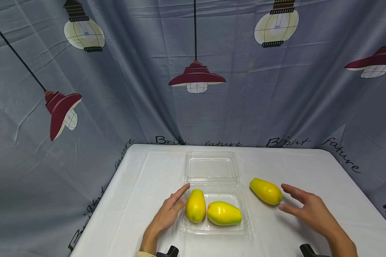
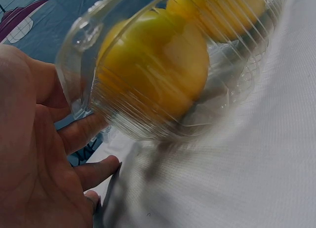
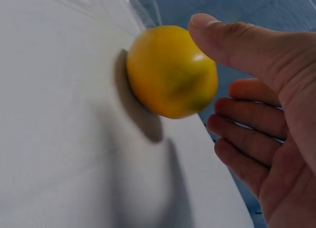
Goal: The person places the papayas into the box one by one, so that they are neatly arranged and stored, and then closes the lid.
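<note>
Two glossy yellow oblong fruits, a left one (image 1: pixel 195 206) and a right one (image 1: pixel 224 213), lie in the base of a clear plastic clamshell box (image 1: pixel 217 230). My left hand (image 1: pixel 168 212) is at the box's left wall, fingers extended; in the left wrist view some fingers (image 2: pixel 81 132) show beside and behind the clear wall, and whether they press on it I cannot tell. A third yellow fruit (image 1: pixel 265 191) lies on the table right of the box. Around its right end my right hand (image 1: pixel 312 210) is spread, thumb and fingers apart, with a small gap visible in the head view.
The box's lid (image 1: pixel 211 166) lies folded back flat behind the base. A white cloth (image 1: pixel 154 167) covers the table. A grey curtain (image 1: pixel 141 89) printed with lamps hangs behind and at both sides. Dark wrist mounts (image 1: pixel 168 252) show at the bottom edge.
</note>
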A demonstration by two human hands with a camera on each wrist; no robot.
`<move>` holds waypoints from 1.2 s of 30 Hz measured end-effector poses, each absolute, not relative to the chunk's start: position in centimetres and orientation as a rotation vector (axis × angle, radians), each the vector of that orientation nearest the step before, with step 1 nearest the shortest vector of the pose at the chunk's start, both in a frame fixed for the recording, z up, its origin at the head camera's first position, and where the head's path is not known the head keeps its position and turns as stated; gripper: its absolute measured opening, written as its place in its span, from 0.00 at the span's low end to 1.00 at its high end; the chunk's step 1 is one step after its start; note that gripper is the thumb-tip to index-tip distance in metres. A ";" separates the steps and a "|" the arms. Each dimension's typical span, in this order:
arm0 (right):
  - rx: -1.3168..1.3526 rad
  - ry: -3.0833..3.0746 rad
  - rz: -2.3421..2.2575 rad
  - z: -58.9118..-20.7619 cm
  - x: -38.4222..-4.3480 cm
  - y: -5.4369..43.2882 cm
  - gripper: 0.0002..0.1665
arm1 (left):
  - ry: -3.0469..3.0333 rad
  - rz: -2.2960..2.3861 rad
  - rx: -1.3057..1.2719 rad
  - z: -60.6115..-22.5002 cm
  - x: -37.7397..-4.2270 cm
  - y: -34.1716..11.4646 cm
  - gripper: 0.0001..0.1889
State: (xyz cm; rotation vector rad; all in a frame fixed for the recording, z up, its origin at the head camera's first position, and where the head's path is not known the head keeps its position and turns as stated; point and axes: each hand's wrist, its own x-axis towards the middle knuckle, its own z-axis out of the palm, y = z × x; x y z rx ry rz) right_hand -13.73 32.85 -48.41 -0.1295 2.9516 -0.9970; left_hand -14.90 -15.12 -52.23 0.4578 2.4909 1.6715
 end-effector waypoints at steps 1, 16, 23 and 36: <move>-0.132 2.952 -1.007 -48.6 -13.8 32.8 0.55 | 2.490 1.671 0.458 -52.2 -14.9 -15.1 0.30; -0.196 3.041 -1.081 -50.2 -14.6 31.5 0.46 | 2.499 1.661 0.466 -52.1 -14.9 -15.1 0.29; -0.156 3.040 -1.063 -50.8 -14.7 31.2 0.47 | 2.502 1.662 0.473 -52.3 -14.9 -15.1 0.29; -0.177 3.037 -1.043 -49.7 -13.9 31.3 0.44 | 2.501 1.667 0.483 -52.2 -14.9 -15.2 0.29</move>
